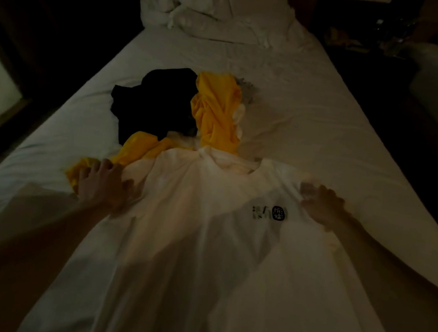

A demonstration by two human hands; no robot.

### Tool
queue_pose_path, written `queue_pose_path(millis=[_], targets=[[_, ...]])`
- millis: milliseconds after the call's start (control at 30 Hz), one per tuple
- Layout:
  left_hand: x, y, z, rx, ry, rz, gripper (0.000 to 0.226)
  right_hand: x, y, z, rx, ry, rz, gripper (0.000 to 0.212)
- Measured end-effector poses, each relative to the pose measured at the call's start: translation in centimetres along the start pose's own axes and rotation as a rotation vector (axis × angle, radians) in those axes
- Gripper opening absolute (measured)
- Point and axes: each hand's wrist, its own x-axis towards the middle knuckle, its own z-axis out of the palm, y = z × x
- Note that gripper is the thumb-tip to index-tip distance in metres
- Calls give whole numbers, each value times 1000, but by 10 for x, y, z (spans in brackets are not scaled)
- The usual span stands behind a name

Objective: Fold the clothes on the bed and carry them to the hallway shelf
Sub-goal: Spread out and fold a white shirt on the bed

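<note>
**White shirt held by both shoulders on the bed**

A white shirt (198,249) lies spread on the bed (319,130), front side up, with a small dark logo (270,212) on the chest. The left hand (104,184) has its fingers closed on the left shoulder of the shirt. The right hand (321,204) pinches the cloth at the right shoulder. Both arms are stretched forward. Just behind the collar there is a pile of other clothes: a yellow garment (218,110) and a black garment (153,102), touching each other. A part of the yellow cloth lies under the left hand. A crumpled white duvet (210,2) is at the far end of the bed. The room is dark.
</note>
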Motion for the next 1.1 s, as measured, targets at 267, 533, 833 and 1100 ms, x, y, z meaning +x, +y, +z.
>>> queue_pose_path(millis=[267,533,833,1100], targets=[[1,19,-52,-215,242,61,28,-2,29,-19,86,176,68,37],[97,116,-38,-1186,-527,-230,20,-2,23,-39,424,284,-19,19],[36,183,-40,-1772,-647,-161,21,-9,32,-71,896,103,21,25],[-13,127,-24,-1234,-421,-104,11,-35,-84,-46,844,144,-83,26]])
